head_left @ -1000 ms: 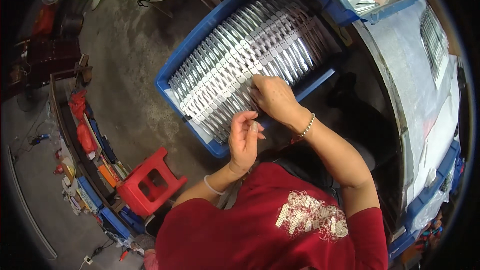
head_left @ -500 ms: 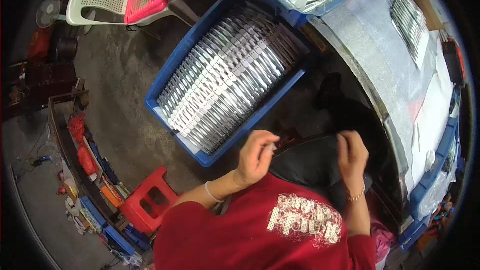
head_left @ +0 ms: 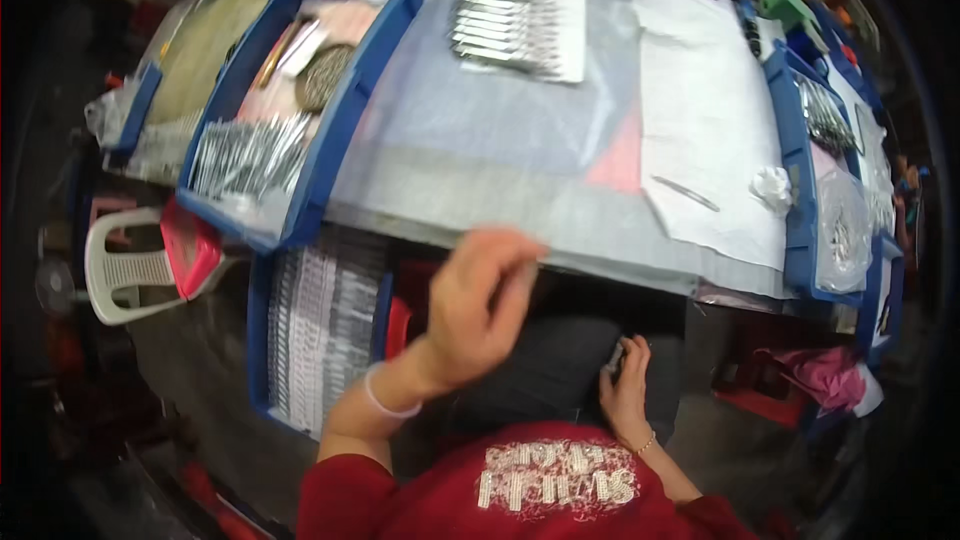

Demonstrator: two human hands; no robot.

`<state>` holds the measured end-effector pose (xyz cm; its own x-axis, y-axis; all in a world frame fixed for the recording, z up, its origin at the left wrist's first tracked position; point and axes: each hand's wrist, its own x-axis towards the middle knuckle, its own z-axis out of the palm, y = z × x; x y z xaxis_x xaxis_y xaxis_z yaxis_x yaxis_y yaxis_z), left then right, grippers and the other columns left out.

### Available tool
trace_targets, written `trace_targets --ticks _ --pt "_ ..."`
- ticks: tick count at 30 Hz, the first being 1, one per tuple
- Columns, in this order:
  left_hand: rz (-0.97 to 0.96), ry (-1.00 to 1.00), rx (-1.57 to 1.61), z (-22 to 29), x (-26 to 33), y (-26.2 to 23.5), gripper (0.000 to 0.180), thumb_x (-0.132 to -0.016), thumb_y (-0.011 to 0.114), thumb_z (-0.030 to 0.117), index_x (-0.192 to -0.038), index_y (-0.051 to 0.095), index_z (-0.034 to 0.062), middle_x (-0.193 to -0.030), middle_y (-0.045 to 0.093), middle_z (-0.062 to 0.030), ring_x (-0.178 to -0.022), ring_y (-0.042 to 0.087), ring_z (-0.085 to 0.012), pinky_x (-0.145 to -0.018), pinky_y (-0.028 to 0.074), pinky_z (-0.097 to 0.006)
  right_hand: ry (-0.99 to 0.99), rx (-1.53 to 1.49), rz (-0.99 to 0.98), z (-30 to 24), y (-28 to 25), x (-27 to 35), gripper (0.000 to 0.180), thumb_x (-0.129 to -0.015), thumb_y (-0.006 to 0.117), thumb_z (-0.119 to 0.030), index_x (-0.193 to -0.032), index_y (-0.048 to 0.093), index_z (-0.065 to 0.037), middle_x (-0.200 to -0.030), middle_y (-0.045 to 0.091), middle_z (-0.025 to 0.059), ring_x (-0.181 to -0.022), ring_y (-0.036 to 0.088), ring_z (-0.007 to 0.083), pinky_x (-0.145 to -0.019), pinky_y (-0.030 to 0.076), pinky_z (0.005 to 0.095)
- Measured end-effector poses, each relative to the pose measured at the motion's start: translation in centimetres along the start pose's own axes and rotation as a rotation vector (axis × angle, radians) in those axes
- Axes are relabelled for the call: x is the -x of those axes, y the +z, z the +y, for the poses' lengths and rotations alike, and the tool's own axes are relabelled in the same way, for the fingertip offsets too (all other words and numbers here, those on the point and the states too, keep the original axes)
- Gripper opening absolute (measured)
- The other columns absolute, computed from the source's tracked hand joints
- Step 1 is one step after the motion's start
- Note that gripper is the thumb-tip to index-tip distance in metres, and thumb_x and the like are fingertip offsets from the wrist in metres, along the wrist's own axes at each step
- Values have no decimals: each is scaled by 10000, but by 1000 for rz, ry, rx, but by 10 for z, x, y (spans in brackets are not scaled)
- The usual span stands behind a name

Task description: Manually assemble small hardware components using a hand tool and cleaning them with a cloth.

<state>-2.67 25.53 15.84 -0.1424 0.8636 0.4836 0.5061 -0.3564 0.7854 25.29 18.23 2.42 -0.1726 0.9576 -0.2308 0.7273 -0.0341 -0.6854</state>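
My left hand (head_left: 480, 305), smeared by motion, is raised in front of the table's near edge. Its fingers are bent, and whether they hold anything cannot be made out. Lower and to the right, my right hand (head_left: 628, 390) rests by my dark-clad leg (head_left: 545, 360). Its fingers curl around something small and greyish at the fingertips, too small to name. On the table, a thin metal piece (head_left: 685, 192) lies on white paper (head_left: 705, 100). A row of shiny metal cutlery-like pieces (head_left: 510, 20) sits on a white sheet farther back.
A blue bin (head_left: 345, 130) with loose metal pieces stands at the table's left. Another blue bin (head_left: 800, 180) with plastic bags is on the right. Below left, a blue crate (head_left: 258, 340) holds stacked metal pieces, near a white and red chair (head_left: 135, 270). The table edge (head_left: 520, 250) crosses ahead.
The view has swung from the floor crate at the left to the table ahead. My right hand has dropped to beside my leg and its fingers have curled. My left hand stays raised.
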Motion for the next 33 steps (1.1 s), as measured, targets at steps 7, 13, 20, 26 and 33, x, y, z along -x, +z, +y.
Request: trace_targets --ticks 7,13,20,26,33 --pt "15 298 -568 -131 -201 36 267 -793 553 -31 -1042 607 46 -1019 626 -168 -935 600 -351 -799 465 -457 282 -475 -37 18 3 -7 622 -812 580 54 -1355 280 -1 -1333 406 240 -1265 446 342 -1001 452 422" --pt "-178 419 -1140 -188 -271 49 135 -830 517 63 -942 587 94 -940 652 -81 -954 607 -264 -816 421 -423 283 -438 -1 28 4 -12 598 -806 600 40 -1328 307 31 -1273 437 255 -1179 505 366 -942 489 410" --pt "-226 650 -1174 -191 -282 32 99 -821 521 81 -905 569 103 -860 635 -76 -875 605 -250 -798 420 -389 227 -432 8 17 -3 -14 613 -791 640 23 -1311 318 55 -1238 460 263 -1126 543 390 -907 522 383" --pt "1 229 -274 -88 -208 28 268 -866 577 -36 -1132 543 -51 -991 645 -127 -930 633 -230 -832 492 -320 365 -523 -36 14 -6 -2 672 -789 669 8 -1343 290 -3 -1261 466 224 -1180 506 304 -928 486 394" --pt "-547 -1110 1121 15 14 25 355 -964 548 116 -1285 509 -29 -949 564 -41 -810 593 -127 -728 488 -257 399 -680 9 35 24 -6 605 -817 585 54 -1339 296 -41 -1219 491 173 -1079 536 231 -838 498 326"
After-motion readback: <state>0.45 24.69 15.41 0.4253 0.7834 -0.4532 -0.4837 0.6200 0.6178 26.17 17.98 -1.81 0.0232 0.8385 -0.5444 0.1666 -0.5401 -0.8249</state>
